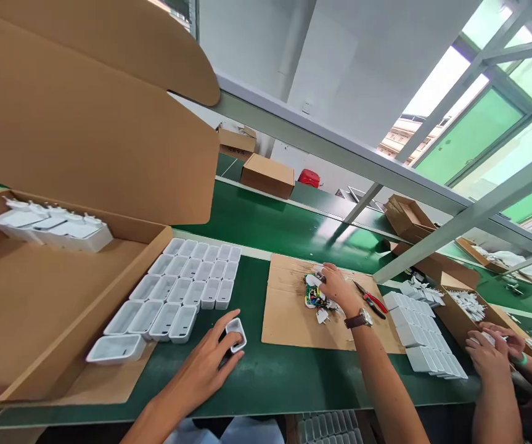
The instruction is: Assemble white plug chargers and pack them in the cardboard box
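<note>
My left hand is closed around a small white plastic case, its hollow side up and my fingers in and around it. To the left, several rows of similar open white cases lie on the green table. My right hand, with a watch on the wrist, reaches over a cardboard sheet. Its fingers are bent down onto a small group of green circuit boards with wires and white plug parts. The fingertips are partly hidden there. Red-handled pliers lie right of this hand.
A large open cardboard box fills the left side, with white units at its back. Stacked white cases stand right of the sheet. Farther right, a co-worker's hands handle something white. A metal post rises behind.
</note>
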